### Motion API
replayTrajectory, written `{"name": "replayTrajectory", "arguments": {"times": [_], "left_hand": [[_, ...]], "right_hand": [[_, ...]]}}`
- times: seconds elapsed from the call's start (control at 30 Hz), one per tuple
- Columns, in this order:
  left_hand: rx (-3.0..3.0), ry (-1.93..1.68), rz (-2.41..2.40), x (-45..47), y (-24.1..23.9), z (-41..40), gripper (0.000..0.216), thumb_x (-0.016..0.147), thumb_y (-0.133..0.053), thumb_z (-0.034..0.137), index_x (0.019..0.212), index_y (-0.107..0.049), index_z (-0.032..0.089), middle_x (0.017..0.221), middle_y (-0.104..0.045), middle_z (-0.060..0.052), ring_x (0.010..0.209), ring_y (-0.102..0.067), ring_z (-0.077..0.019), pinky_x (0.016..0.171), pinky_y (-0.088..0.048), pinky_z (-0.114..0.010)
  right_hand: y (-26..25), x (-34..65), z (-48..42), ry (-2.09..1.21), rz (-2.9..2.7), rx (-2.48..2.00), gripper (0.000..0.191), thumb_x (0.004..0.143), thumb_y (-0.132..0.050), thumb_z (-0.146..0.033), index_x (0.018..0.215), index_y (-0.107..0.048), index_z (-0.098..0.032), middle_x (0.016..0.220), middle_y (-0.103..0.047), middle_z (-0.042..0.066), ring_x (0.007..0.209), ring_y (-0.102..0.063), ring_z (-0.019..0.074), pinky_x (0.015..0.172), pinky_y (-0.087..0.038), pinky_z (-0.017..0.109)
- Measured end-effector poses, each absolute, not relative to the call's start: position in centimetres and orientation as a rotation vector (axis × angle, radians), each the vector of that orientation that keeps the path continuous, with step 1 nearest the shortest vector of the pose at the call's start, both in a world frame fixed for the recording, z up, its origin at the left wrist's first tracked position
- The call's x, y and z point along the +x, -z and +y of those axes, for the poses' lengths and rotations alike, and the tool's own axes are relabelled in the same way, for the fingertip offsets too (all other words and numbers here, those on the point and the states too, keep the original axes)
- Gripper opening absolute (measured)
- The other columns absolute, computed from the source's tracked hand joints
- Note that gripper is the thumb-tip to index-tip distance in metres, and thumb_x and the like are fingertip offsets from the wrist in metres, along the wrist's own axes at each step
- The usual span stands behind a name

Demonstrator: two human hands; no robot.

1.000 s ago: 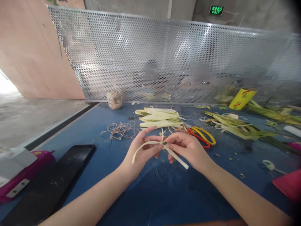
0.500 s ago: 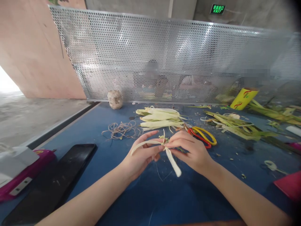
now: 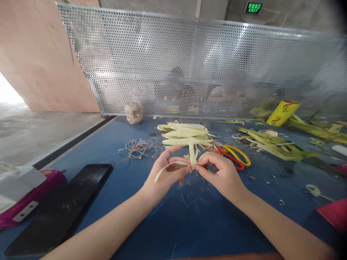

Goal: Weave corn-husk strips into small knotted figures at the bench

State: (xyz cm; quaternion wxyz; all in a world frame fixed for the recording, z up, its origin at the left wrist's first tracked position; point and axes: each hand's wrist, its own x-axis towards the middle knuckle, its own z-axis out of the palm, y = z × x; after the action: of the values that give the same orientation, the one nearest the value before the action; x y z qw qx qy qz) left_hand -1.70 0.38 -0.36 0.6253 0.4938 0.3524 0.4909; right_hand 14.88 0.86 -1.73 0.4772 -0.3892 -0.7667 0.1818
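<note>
Between my two hands, above the blue table [image 3: 173,224], are pale corn husk strips [image 3: 192,153] that cross at my fingertips. One strip stands up and away from me; a thinner one curls left over my left hand [image 3: 165,173]. My left thumb and finger pinch the husk near the crossing, the other fingers loosely bent. The right hand [image 3: 218,171] pinches the same spot from the right side. Just beyond lies a pile of corn husks [image 3: 187,133]. Scissors [image 3: 235,157] with red and yellow handles rest right of it. The exact knot or fold is hidden by my fingertips.
Left of the husks lies tangled twine [image 3: 141,148]. A black phone [image 3: 62,206] and a magenta-and-white device [image 3: 27,198] are at the left. Green husk scraps [image 3: 273,144] and a yellow roll [image 3: 283,113] sit right. A perforated metal screen [image 3: 162,65] closes the far edge; people are behind it.
The broad strip that hung down toward me now points up and away. My right fingers have shifted slightly lower at the crossing; the left hand keeps its pinch.
</note>
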Motion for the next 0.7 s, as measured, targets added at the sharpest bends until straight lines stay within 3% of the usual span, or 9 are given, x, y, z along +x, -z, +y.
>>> {"name": "replayTrajectory", "arguments": {"times": [0.2,0.43,0.7], "left_hand": [[1.198,-1.102,0.783,-1.61,0.01,0.37,0.059,0.063,-0.071,0.014,0.115,-0.042,0.016,0.073,-0.063,0.001,0.045,-0.049,-0.0067,0.043,-0.041,-0.022],[1.207,-1.120,0.872,-1.60,0.09,0.23,0.055,0.063,-0.073,0.023,0.110,-0.046,0.017,0.065,-0.060,0.003,0.052,-0.051,-0.0094,0.041,-0.036,-0.019],[1.142,-1.118,0.855,-1.46,-0.05,-0.07,0.053,0.068,-0.069,0.023,0.115,-0.045,0.017,0.062,-0.059,0.004,0.044,-0.045,-0.0058,0.042,-0.035,-0.019]], "right_hand": [[1.73,15.05,0.98,-0.629,-1.841,-1.036,0.016,0.077,-0.058,-0.024,0.063,-0.051,-0.018,0.064,-0.057,0.001,0.062,-0.056,0.0141,0.059,-0.046,0.025],[1.32,14.83,0.55,-0.594,-1.911,-1.039,0.019,0.075,-0.061,-0.025,0.061,-0.051,-0.018,0.060,-0.054,0.000,0.058,-0.051,0.0123,0.055,-0.041,0.024],[1.43,14.65,0.36,-0.578,-1.809,-0.951,0.009,0.076,-0.061,-0.024,0.075,-0.053,-0.019,0.068,-0.054,0.000,0.061,-0.053,0.0121,0.057,-0.046,0.024]]}}
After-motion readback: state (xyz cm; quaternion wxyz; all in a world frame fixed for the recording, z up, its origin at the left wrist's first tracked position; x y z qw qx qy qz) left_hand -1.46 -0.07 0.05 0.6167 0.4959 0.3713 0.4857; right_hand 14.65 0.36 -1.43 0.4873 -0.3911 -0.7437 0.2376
